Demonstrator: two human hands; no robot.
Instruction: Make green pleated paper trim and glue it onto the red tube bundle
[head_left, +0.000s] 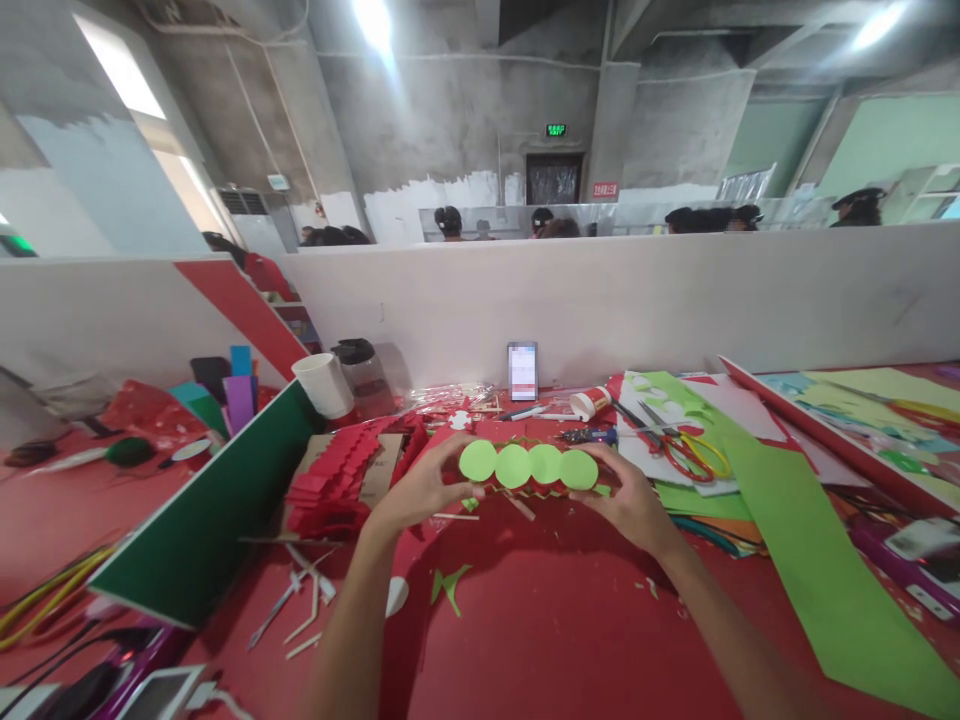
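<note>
A paper piece with a row of several light green discs (529, 466) is held up over the red table (555, 610). Behind the discs, red and green zigzag edges show above and below. My left hand (429, 482) grips its left end between thumb and fingers. At the right end, my right hand (628, 500) pinches it the same way. A green paper scrap (450, 588) and a white disc (397, 596) lie on the table below my left hand.
Folded red paper (337, 475) lies at left beside a green board (217, 510). A phone (523, 371) stands at the back. Scissors (686, 455) and a long green sheet (810, 540) are at right. Beyond the white partition (600, 300), people's heads show.
</note>
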